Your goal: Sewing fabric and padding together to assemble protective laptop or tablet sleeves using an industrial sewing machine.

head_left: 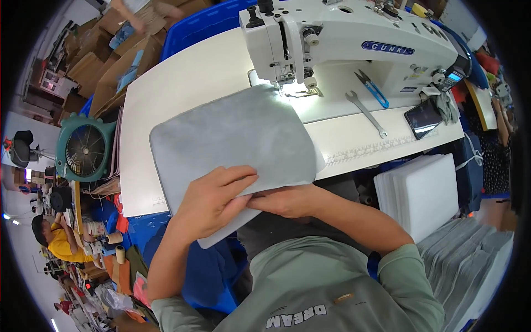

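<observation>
A grey rounded-cornered fabric panel lies on the white table of a sewing machine, its far corner by the lit needle area. My left hand grips the panel's near part, fingers bent over its top. My right hand is closed at the panel's near edge, fingertips touching near my left thumb. A grey flap of the piece hangs below my hands over the table edge.
Scissors, a wrench and a phone lie right. White padded sheets and grey pieces are stacked lower right. A fan, cardboard boxes and a co-worker in yellow are left; another person is beyond.
</observation>
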### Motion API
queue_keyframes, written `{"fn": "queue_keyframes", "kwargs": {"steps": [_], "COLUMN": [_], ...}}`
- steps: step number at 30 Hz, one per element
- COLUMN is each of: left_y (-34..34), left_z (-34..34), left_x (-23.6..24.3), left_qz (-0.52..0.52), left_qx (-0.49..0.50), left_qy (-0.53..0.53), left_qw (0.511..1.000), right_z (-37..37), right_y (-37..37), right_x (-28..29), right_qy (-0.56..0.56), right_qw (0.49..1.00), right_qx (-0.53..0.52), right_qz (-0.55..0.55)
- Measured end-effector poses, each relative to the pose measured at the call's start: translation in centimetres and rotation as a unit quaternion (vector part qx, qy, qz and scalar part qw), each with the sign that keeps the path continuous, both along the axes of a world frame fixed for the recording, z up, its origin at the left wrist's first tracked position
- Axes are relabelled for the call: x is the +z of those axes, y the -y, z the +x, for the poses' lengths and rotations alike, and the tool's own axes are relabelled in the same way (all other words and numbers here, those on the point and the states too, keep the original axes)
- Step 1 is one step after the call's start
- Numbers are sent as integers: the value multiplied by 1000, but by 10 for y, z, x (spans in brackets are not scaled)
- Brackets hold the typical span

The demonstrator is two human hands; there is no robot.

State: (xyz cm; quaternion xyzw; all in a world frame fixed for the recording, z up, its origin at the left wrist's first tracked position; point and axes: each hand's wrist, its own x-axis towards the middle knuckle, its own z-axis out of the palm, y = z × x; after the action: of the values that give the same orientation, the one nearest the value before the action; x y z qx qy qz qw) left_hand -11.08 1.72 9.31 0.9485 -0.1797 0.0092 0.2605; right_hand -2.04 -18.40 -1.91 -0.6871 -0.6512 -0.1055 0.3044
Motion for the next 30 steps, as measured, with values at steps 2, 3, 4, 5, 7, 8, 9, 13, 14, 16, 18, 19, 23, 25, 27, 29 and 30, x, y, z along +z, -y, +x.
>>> {"fn": "queue_keyframes", "kwargs": {"steps": [2,3,4,5,7,8,9,13,14,16,18,19,23,25,27,29,30], "left_y": [-7,-9,-8,-6,-11,-24,-37,-110,-117,-124,-98,-94,-88,-78,-60,-43,-43], "left_z": [-7,-11,-13,-15,-23,-29,-37,-86,-101,-126,-129,-132,-141,-153,-165,-165,-167], "left_x": [-3,-5,-6,-8,-12,-15,-18,-56,-67,-79,-85,-91,-101,-105,-109,-113,-121], "left_qz": [-25,-51,-49,-36,-20,-36,-51,21,26,-314,-355,-360,-424,-445,-479,-517,-538], "left_qx": [14,29,28,34,43,69,99,552,561,553,551,534,506,499,477,471,464], "left_qy": [-3,-8,-8,-8,-8,26,59,11,9,-129,-115,-94,-25,-13,-7,-5,-1], "left_qw": [1000,998,998,999,999,997,992,833,827,761,746,760,751,743,737,715,704], "right_z": [7,9,10,7,-3,-7,-13,-41,-49,-61,-67,-65,-72,-74,-76,-76,-81], "right_y": [-2,-2,-3,-5,-10,-11,-9,-10,-19,-37,-59,-68,-70,-71,-71,-72,-77], "right_x": [-3,-2,-2,0,-6,-8,-3,8,13,16,15,7,15,37,-16,-51,-40], "right_qy": [-23,-17,-11,-43,-39,-33,-52,-26,-52,-82,-14,-16,-20,43,39,23,27], "right_qw": [996,997,998,999,999,997,995,987,988,988,993,994,997,992,995,991,991], "right_qx": [39,46,52,23,-21,-66,-82,-118,-112,-99,-66,-50,-57,-30,-84,-128,-124], "right_qz": [70,56,42,5,3,-3,-1,-104,-96,-88,-99,-100,-49,112,26,-41,-41]}}
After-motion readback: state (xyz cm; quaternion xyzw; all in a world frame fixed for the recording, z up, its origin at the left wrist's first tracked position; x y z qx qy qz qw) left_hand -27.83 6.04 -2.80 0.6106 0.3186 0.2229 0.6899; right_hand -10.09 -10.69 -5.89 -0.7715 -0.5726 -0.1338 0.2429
